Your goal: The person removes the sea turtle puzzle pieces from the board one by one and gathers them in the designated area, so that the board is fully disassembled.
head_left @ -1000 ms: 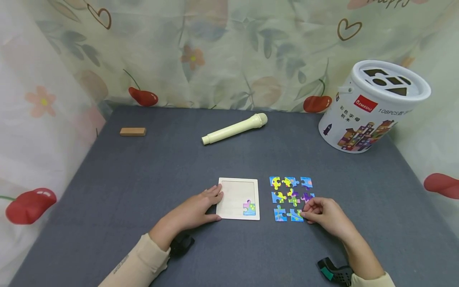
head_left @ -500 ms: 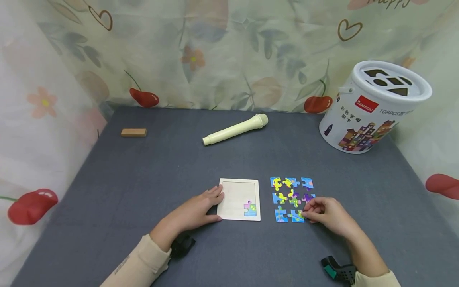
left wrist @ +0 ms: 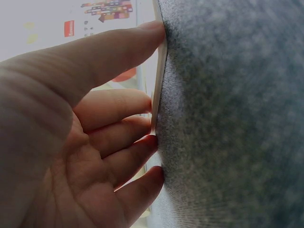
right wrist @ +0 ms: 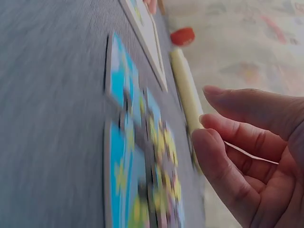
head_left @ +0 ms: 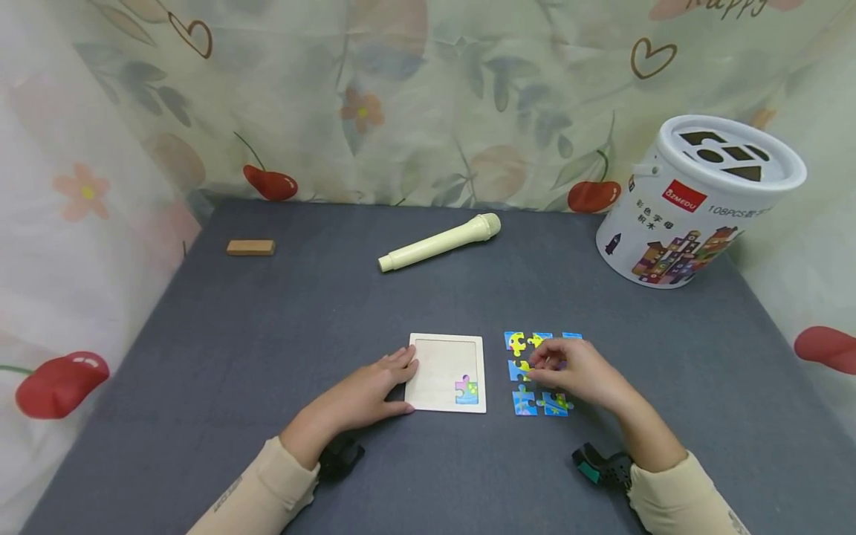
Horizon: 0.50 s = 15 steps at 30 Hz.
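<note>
A light wooden puzzle tray (head_left: pixel 438 364) lies in the middle front of the table, with one pink, green and blue jigsaw piece (head_left: pixel 466 391) in its lower right corner. My left hand (head_left: pixel 374 386) rests at the tray's left side, fingertips and thumb along its edge (left wrist: pixel 159 80). Right of the tray, several loose jigsaw pieces (head_left: pixel 524 401) lie in rows. Over their middle row hovers my right hand (head_left: pixel 582 371), covering some of them in the head view. In the right wrist view its thumb and fingers are loosely bent, apart, with nothing between them.
A cream toy microphone (head_left: pixel 438 244) lies behind the tray. Back left is a small wooden block (head_left: pixel 250 247). The white block bucket (head_left: pixel 695 208) with a shape-hole lid stands back right. A patterned curtain (head_left: pixel 414 104) borders the table.
My right hand has moved left and away from me, from beside the front row of pieces to above the middle row. My left hand stays at the tray.
</note>
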{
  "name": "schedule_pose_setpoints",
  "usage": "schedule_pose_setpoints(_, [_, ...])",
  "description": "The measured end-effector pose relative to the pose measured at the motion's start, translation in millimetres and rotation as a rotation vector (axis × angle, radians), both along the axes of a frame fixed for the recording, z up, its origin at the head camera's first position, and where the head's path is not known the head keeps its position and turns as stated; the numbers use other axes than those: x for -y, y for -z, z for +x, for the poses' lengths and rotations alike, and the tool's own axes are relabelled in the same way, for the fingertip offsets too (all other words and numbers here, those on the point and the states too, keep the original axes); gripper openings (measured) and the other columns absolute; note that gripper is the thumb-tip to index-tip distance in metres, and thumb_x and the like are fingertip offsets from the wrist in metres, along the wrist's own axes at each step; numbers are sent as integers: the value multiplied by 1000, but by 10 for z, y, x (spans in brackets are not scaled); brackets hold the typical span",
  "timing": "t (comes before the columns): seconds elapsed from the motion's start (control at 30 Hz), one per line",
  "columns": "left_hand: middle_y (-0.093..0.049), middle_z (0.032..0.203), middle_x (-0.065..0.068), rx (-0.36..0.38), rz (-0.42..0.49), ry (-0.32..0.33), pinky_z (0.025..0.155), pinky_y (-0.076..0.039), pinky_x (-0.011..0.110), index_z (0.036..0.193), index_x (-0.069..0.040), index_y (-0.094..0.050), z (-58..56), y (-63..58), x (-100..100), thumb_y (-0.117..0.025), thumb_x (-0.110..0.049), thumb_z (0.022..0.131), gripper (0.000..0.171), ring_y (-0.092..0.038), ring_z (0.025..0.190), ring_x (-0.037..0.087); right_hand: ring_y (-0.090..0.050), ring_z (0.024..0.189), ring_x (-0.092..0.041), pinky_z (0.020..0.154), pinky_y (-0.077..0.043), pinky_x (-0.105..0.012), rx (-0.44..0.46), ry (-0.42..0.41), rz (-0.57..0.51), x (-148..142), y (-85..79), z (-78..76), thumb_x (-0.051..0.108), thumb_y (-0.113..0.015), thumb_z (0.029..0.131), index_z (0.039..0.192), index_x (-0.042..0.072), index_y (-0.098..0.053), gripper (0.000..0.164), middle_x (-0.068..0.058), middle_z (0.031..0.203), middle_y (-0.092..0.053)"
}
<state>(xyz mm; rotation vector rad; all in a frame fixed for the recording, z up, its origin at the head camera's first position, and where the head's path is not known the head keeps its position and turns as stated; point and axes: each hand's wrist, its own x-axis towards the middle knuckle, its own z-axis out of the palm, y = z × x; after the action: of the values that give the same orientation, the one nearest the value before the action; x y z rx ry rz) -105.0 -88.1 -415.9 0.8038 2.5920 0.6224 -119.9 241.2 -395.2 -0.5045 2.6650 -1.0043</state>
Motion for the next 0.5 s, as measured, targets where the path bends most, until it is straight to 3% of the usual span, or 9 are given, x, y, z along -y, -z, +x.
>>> schedule_pose_setpoints(0.13, [-27, 153, 10, 0, -2, -3, 112, -27, 44, 140, -3, -40, -4, 5, 0, -67, -31, 86, 66, -25, 141, 25, -52, 67, -5, 59, -45, -20, -11, -55, 0, 192, 3, -66, 16, -74, 79, 87, 5, -66, 16, 1, 77, -62])
schedule_pose_setpoints(0.5, [-28, 152, 13, -14, 8, 9, 112, -27, 45, 138, -1, -41, -12, 7, -2, -67, -28, 86, 64, -25, 141, 28, -52, 65, -6, 58, -46, -19, 88, -180, 39, 587, 32, -134, 14, -77, 75, 96, 2, -67, 26, -6, 89, -61])
